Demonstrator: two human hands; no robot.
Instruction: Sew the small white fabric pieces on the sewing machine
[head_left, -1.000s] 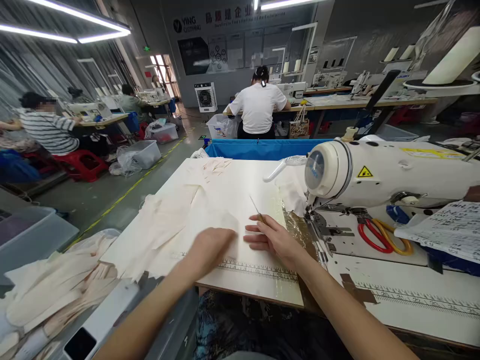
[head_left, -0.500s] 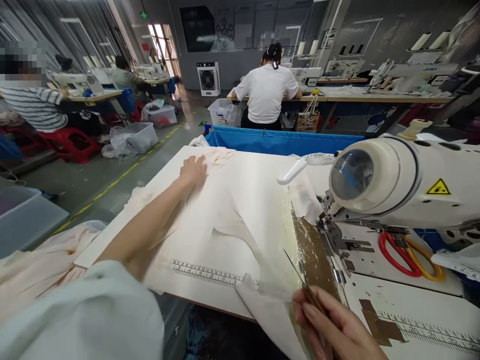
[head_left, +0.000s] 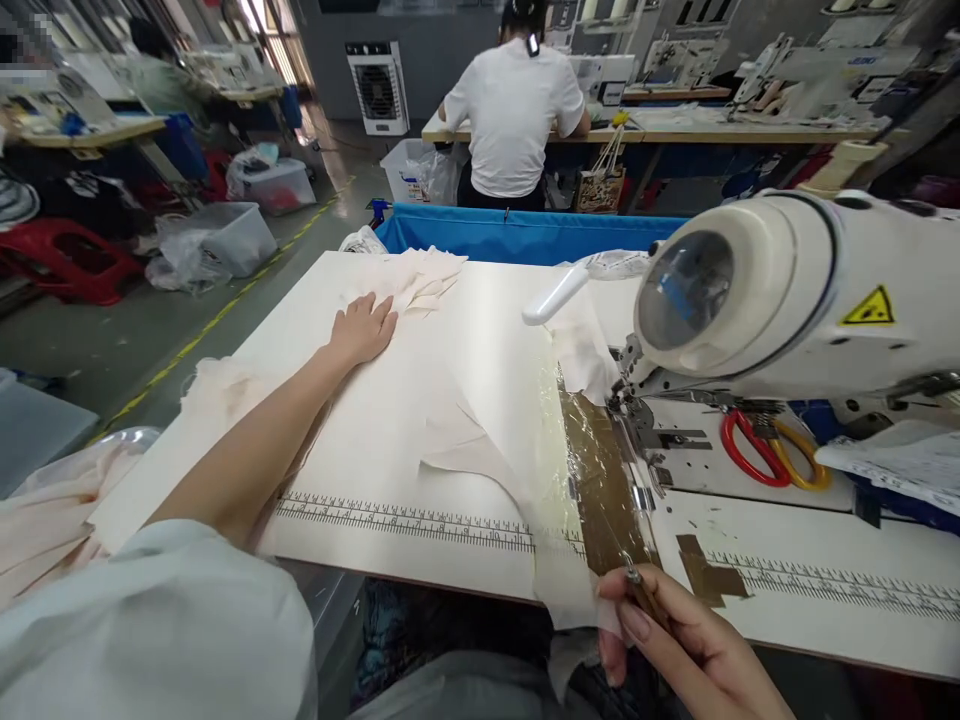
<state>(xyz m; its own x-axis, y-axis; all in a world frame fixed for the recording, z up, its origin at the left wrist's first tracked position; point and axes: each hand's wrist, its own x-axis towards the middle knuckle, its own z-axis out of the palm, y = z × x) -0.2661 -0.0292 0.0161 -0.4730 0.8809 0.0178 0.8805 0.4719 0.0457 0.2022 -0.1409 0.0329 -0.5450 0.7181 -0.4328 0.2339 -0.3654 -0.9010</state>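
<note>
at the lower right of the frame, an awl (head_left: 649,602) is gripped by the right hand (head_left: 694,640), its thumb and fingers closed on the handle. just by those fingertips, a cloth end (head_left: 571,592) is hung over the edge of the tabletop (head_left: 484,350); whether it is pinched too cannot be told. at centre, a cloth piece (head_left: 474,440) is spread. farther up, left of centre, the left hand (head_left: 361,330) is laid palm down, fingers slightly parted, just beside a pile (head_left: 431,280) of cloth; whether anything is covered by the palm cannot be told. the hands are kept well apart.

the thin cloth could be pricked if the awl's point were let stray into it, and the hanging end could be pulled down by its own weight. loose pieces in the pile could be scattered by a careless sweep.

counted: one awl, two printed rulers (head_left: 420,523), one pair of scissors (head_left: 765,425), one machine (head_left: 750,280) close by, one pile too overlapped for its pieces to be counted, and, beyond, one white-shirted person (head_left: 517,115).
</note>
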